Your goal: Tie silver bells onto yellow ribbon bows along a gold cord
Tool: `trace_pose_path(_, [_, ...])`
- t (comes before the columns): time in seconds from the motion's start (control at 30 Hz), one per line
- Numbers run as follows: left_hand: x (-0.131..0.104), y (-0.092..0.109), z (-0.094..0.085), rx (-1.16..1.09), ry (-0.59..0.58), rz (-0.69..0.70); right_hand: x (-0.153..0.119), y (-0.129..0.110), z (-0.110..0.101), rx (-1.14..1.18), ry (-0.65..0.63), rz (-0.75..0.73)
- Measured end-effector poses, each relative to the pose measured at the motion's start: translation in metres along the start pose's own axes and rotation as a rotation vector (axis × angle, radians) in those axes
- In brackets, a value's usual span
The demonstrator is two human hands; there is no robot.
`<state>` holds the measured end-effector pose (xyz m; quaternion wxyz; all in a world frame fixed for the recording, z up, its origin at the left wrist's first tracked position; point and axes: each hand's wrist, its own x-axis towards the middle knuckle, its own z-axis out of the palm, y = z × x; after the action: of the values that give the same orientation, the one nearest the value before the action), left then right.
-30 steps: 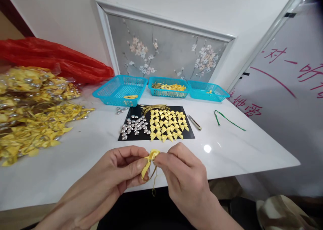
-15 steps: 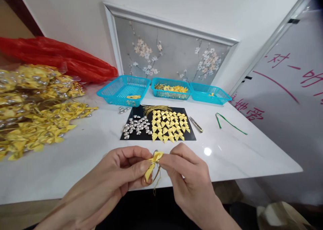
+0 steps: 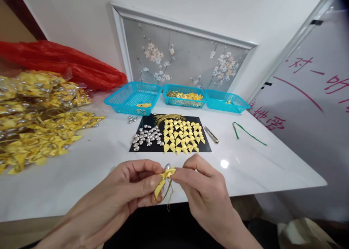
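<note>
Between my two hands, above the table's front edge, is a yellow ribbon bow (image 3: 160,188) with a silver bead (image 3: 168,166) at its top and a thin gold cord (image 3: 170,196) looping down. My left hand (image 3: 133,185) pinches the bow's left side between thumb and fingers. The fingertips of my right hand (image 3: 204,190) are closed on the bow's right end. Beyond them on a black mat (image 3: 145,154) lie silver heart-shaped beads (image 3: 149,136), rows of yellow bows (image 3: 182,134) and a bundle of gold cords (image 3: 169,118).
Blue baskets (image 3: 133,99) line the back; the middle one (image 3: 184,102) holds yellow pieces. Finished-looking yellow ornaments (image 3: 49,132) pile up at left, before a red bag (image 3: 68,67). A utility knife (image 3: 212,135) and a green ribbon (image 3: 249,134) lie at right.
The bow has tilted slightly between my fingers, and more of the silver bead shows above it. Both hands stay in nearly the same place, still gripping.
</note>
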<state>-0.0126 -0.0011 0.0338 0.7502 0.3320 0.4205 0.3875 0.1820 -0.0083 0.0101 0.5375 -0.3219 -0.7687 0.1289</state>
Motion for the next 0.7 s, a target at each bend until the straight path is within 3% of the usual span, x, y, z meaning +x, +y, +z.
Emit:
trace_pose_path(0.37, [-0.002, 0.002, 0.009, 0.011, 0.04, 0.011, 0.0, 0.0, 0.006, 0.048, 0.027, 0.021])
trace_pose_path(0.53, [0.001, 0.002, 0.011, 0.074, 0.115, 0.04, 0.0, -0.005, 0.006, 0.002, 0.074, 0.107])
trace_pose_path(0.7, [0.005, -0.002, 0.01, 0.253, 0.176, 0.192, 0.001, -0.012, 0.001, -0.246, -0.016, -0.006])
